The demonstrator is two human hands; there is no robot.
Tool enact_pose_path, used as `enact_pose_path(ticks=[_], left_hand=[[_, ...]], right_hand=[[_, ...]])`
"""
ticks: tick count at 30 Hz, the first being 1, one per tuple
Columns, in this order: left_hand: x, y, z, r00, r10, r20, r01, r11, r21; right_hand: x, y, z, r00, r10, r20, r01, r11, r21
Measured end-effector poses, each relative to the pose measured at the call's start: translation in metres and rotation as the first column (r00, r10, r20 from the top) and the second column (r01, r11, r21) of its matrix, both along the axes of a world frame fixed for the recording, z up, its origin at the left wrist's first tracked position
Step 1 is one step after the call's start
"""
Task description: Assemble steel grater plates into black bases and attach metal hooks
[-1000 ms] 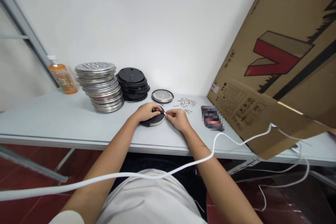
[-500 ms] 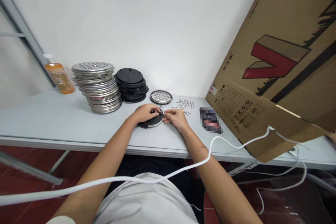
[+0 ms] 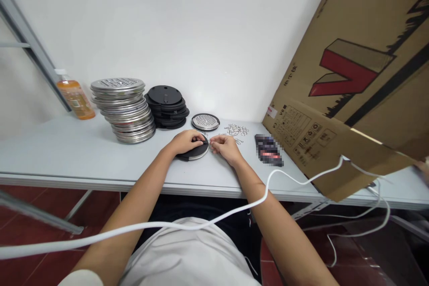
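A round black disc (image 3: 194, 153) with a silver rim lies flat on the table. My left hand (image 3: 187, 141) is closed over its far left part, fingertips and thumb pressing near the top edge. Just off the disc's right edge, my right hand (image 3: 224, 146) is pinched, thumb against fingers; what it holds, if anything, is too small to make out. Behind both hands lies a perforated metal disc (image 3: 205, 121) in a black frame. Small metal clips (image 3: 236, 130) are scattered to the right of it.
At the left stand a tall stack of silver grater discs (image 3: 122, 111), a stack of black discs (image 3: 166, 106) and an orange bottle (image 3: 75, 98). A large cardboard box (image 3: 301, 134) leans over the right side. A white cable (image 3: 241, 210) crosses in front of my arms.
My right hand has drawn slightly away from the disc's edge, still pinched. My left hand stays on the disc. The view has shifted a little.
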State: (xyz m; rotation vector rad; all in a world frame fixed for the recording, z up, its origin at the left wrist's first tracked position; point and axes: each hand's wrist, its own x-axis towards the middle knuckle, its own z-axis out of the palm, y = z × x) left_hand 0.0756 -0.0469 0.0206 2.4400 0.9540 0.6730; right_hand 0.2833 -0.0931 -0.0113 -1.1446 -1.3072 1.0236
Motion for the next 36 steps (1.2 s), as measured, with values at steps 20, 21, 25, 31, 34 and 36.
enact_pose_path(ticks=[20,21,25,31,34,36], left_hand=[[-0.002,-0.006,0.005,0.996,-0.022,-0.091,0.039,0.982,0.186],[-0.001,-0.007,0.005,0.996,-0.004,-0.094,0.022,0.980,0.198],[0.001,-0.011,0.005,0.997,0.000,-0.081,0.015,0.982,0.190],[-0.002,-0.008,0.005,0.998,-0.058,-0.025,0.060,0.993,0.099],[-0.001,-0.009,0.006,0.998,-0.059,-0.033,0.062,0.993,0.097],[-0.001,-0.010,0.007,0.997,-0.068,-0.043,0.071,0.993,0.096]], right_hand=[[0.015,0.014,-0.007,0.980,0.136,0.145,-0.151,0.984,0.099],[0.016,0.014,-0.007,0.980,0.139,0.140,-0.153,0.983,0.098],[0.016,0.013,-0.006,0.978,0.161,0.134,-0.176,0.979,0.106],[0.019,0.012,-0.004,0.976,0.200,0.089,-0.206,0.977,0.060],[0.021,0.014,-0.005,0.971,0.238,0.033,-0.239,0.971,0.030],[0.022,0.017,-0.006,0.968,0.253,0.005,-0.253,0.967,0.026]])
